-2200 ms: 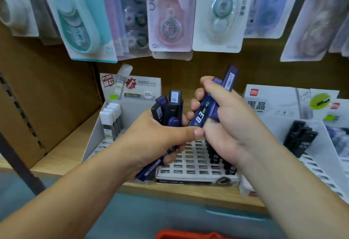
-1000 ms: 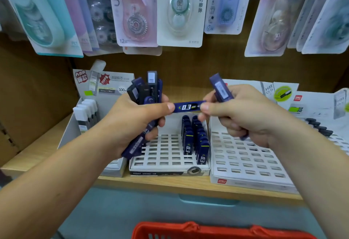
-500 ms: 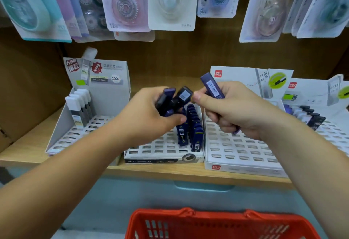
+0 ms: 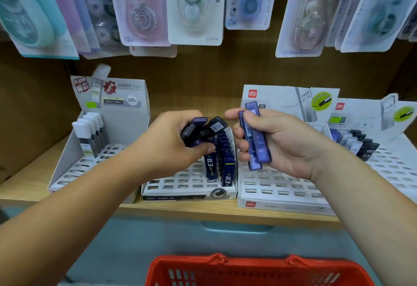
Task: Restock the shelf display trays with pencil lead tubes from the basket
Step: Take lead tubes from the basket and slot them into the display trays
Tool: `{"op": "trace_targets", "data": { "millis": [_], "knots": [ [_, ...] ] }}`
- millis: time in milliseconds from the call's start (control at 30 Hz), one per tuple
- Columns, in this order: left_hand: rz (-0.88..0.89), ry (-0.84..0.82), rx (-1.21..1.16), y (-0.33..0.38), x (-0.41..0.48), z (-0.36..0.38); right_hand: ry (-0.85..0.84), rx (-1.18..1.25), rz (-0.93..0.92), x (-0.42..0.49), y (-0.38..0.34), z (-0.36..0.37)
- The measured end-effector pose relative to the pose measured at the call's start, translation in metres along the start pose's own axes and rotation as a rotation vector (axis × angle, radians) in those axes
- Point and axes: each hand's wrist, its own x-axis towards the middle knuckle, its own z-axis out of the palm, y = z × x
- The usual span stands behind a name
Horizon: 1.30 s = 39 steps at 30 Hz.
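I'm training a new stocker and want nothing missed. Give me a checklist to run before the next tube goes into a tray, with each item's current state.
1. Left hand grips the tube bundle: ok.
2. Right hand holds the tube pair: ok.
3. One tube singled out for slotting: not ok, the tube pair lies together in the right hand.
4. Middle tray has free slots: ok, its left columns are empty.
5. Held tubes match the slotted tubes marked 0.3: cannot tell, their labels are unreadable.
6. Stock left in the basket: cannot tell, only its rim shows.
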Motion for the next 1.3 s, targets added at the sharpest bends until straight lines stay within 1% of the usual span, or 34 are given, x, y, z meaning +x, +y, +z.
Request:
{"op": "trace_targets", "data": {
  "millis": [133,200,300,533,633,767,867,933,1033,1067,1133,1200,1300],
  "knots": [
    [-0.012,-0.025,-0.012,0.001,0.001,-0.001,0.068,0.019,-0.049,0.000,0.001,-0.001],
    [-0.025,-0.042,-0.085,0.001,0.000,0.001,0.101,0.031,-0.063,0.002,0.002,0.000],
    [-0.063,-0.075,-0.170,0.003,-0.001,0.003,0.107,0.031,-0.068,0.004,0.004,0.004],
    [-0.048,-0.126,-0.168,0.006,-0.003,-0.006,0.087,0.019,-0.070,0.009,0.004,0.007],
    [-0.061,-0.138,-0.119,0.007,-0.005,-0.003,0.099,0.019,-0.063,0.010,0.006,0.007],
    [-0.081,-0.101,-0.092,0.005,-0.005,0.002,0.104,0.025,-0.064,0.010,0.006,0.006],
    [-0.112,-0.090,-0.159,0.003,-0.007,0.006,0.080,-0.014,-0.063,0.008,0.005,0.008],
    [-0.138,-0.039,-0.222,0.003,-0.009,0.010,0.074,-0.046,-0.058,0.009,0.005,0.009],
    [-0.172,0.079,-0.302,0.005,-0.008,0.017,0.084,-0.078,-0.068,0.011,0.006,0.012],
    [-0.179,0.090,-0.318,0.006,-0.008,0.019,0.092,-0.090,-0.073,0.012,0.006,0.012],
    [-0.159,0.070,-0.280,0.006,-0.007,0.023,0.115,-0.105,-0.075,0.012,0.006,0.012],
    [-0.111,0.053,-0.182,0.004,-0.007,0.024,0.133,-0.117,-0.070,0.012,0.006,0.010],
    [-0.060,0.062,-0.080,0.000,-0.007,0.025,0.123,-0.123,-0.088,0.010,0.006,0.011]
  ]
}}
